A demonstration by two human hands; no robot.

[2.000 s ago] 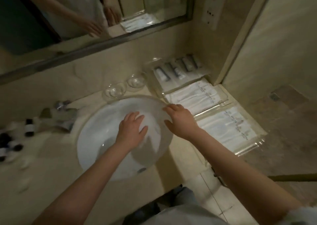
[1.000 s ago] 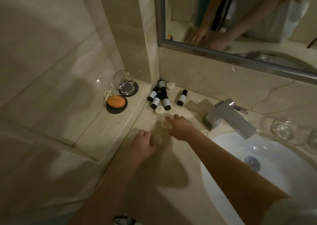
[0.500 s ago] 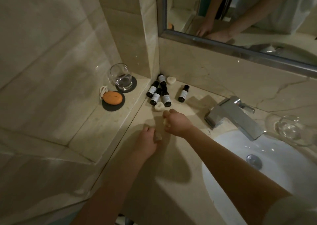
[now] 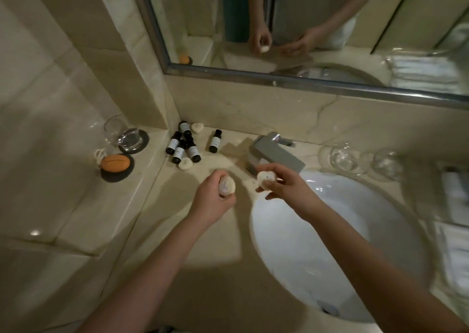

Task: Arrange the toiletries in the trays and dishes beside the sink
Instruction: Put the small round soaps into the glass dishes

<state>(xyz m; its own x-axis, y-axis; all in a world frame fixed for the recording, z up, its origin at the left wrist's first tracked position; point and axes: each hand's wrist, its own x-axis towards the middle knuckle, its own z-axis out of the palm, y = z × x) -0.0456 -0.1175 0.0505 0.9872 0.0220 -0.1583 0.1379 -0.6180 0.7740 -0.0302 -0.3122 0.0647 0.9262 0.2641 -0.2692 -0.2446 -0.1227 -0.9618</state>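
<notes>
Gripping a wrapped soap in the left hand and a second soap in the right hand, at the sink's 11 o'clock, the person should lower one gently into each glass dish at 12–1 o'clock.

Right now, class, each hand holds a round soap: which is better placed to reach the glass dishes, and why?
Right. The right hand holds its soap by the tap, nearer the glass dishes; the left hand, with the other soap, sits farther left and would probably cross over.

Left hand, round soap; right hand, second soap
</notes>
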